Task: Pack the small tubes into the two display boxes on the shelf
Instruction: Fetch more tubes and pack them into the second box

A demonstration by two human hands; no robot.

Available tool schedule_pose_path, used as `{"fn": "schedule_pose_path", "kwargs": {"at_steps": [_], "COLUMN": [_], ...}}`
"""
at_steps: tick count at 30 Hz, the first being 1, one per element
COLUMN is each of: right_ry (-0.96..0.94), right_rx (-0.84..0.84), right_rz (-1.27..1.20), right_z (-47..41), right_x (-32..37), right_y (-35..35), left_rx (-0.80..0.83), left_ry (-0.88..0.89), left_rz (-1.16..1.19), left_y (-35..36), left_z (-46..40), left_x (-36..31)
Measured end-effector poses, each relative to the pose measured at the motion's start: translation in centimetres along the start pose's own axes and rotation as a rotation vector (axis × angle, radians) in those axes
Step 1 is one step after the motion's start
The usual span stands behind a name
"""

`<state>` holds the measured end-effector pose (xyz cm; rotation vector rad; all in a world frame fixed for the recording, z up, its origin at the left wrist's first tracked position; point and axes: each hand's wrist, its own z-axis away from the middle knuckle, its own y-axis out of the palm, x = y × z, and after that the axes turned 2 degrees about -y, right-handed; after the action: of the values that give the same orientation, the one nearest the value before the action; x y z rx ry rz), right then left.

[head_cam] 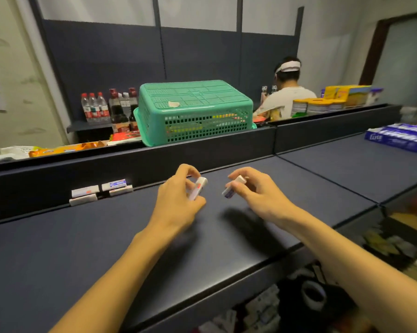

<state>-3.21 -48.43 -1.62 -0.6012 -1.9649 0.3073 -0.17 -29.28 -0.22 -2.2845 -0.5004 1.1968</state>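
My left hand (178,198) gripping red-marked tube (198,188); my right hand (253,191) pinching blue-marked tube (234,188), both above shelf (82,236). Packed boxes (100,192) lying at ten o'clock; aligning tubes lengthwise seems best before inserting.

The shelf (82,236) looked like dark, matt painted metal, smooth, with a faint sheen along its front edge. The upturned green basket (195,111) was perforated plastic, slightly glossy. Behind it stood clear plastic water bottles (94,108) and glossy dark sauce bottles (118,111). The small white tubes (198,188) looked like smooth plastic, the small boxes (85,191) at the back wall like printed card. The orange snack packets (65,149) were shiny foil.
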Motion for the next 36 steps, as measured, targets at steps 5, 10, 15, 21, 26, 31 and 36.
{"fn": "schedule_pose_path", "kwargs": {"at_steps": [5,10,15,21,26,31,36], "right_ry": [0.032,0.094,0.121,0.124,0.115,0.099,0.077], "right_rx": [0.047,0.097,0.115,0.09,0.097,0.15,0.155], "right_rz": [0.051,0.163,0.233,0.256,0.349,0.434,0.5], "right_z": [3.7,7.6,9.2,8.7,6.8,3.6,1.2], "right_x": [-2.2,-4.8,-7.5,-11.8,-16.1,-20.8,-25.1], "right_y": [-8.0,-16.3,-23.2,-30.0,-35.6,-41.5,-46.8], "left_rx": [0.097,0.106,0.18,0.193,0.192,0.199,0.201], "left_ry": [0.131,0.116,0.139,0.235,0.29,0.273,0.272], "left_rz": [0.002,0.05,-0.034,-0.065,-0.169,-0.147,-0.16], "left_y": [6.5,13.5,19.2,25.8,32.3,38.3,43.6], "left_z": [1.2,2.8,2.2,-0.9,-4.9,-9.5,-13.9], "left_x": [-5.8,-11.8,-17.0,-20.7,-22.7,-24.4,-26.4]}}
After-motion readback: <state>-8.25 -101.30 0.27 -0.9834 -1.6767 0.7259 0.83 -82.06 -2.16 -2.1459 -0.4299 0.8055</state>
